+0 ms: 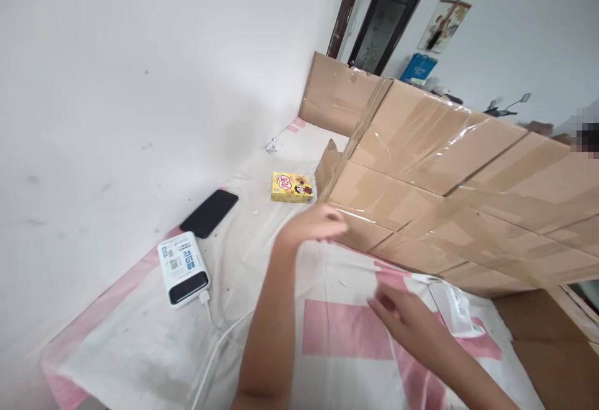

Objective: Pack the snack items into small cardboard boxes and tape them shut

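Note:
My left hand (318, 223) is raised over the cloth near the cardboard wall, bent sharply at the wrist. Its fingers are loosely curled with nothing visible in them, and some blur softens them. A yellow snack box (292, 187) with red lettering lies just beyond it, apart from the hand. Lower and to the right, my right hand (397, 311) hovers above the pink and white cloth (346, 329). The fingers there are half bent and slightly apart, holding nothing that I can see.
A wall of taped cardboard boxes (421, 154) rises along the right side. On the left lie a black phone (209, 213) and a white power bank (183, 266) with a white cable (219, 340) plugged in. Crumpled white plastic (456, 310) rests at right, beside an open cardboard flap (547, 329).

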`<state>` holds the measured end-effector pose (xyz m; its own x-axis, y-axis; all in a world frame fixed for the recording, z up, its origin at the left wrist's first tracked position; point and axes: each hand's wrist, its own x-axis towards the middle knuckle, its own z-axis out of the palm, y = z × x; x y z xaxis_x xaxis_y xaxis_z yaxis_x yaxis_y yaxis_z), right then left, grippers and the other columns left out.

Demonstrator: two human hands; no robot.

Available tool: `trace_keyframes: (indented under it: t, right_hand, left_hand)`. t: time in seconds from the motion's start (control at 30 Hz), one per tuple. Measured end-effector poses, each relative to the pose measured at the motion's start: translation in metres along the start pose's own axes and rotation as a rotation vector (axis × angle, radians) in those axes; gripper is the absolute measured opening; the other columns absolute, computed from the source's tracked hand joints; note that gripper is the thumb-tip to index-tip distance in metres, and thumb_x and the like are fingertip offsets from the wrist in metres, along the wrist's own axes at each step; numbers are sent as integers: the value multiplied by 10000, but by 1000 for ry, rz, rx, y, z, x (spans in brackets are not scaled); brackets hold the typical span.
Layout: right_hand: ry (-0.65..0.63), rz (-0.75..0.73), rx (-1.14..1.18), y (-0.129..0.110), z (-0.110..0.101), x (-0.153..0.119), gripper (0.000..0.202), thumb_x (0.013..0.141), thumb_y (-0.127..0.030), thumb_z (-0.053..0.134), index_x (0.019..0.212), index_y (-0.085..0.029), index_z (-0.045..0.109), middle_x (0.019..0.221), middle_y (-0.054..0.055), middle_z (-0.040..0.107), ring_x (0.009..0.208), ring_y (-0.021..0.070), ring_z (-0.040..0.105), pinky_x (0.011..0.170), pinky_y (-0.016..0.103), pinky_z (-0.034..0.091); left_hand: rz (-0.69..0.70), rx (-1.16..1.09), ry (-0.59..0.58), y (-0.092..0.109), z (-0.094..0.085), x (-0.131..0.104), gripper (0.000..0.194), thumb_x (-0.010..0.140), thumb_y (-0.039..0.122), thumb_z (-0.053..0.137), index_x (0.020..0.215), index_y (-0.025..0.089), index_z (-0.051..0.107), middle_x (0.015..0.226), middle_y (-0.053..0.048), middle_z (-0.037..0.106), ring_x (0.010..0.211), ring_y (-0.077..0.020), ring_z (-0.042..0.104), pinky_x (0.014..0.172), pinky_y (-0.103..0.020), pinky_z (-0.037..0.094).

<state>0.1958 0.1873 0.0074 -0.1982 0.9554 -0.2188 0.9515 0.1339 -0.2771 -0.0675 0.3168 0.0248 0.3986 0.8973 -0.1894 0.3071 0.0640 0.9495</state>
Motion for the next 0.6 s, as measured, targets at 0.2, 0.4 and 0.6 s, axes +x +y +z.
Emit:
trace_keyframes:
  t: [0.2,0.4,0.6]
  right_hand:
    - [208,-329,-225,-181,-62,177,265,1013,-272,433,1214,-168,570,1228,171,646,1059,281,659,880,383,494]
    - [256,342,-236,-225,-85,332,878,912,-288,714,1619,-91,233,1629,386,170,1480,529,290,1077,761,261]
    - [275,450,-188,-191,-75,371,656,1034,-210,439,1632,-52,219,1582,389,288,1499,456,308,1090,730,288]
  left_hand:
    - [-413,99,837,-94,-58,16,471,950,341,437,1321,87,577,1309,-257,642,1304,-412,554,1035,-554,457]
    - [-396,162,984,-121,-43,67,457,900,452,594,1281,199,602,1573,-197,447,1480,-431,329,1192,-583,248]
    - [-247,81,863,-130,-34,93,310,874,414,675,1146,292,588,1298,-72,698,1290,-342,569,1113,-525,354]
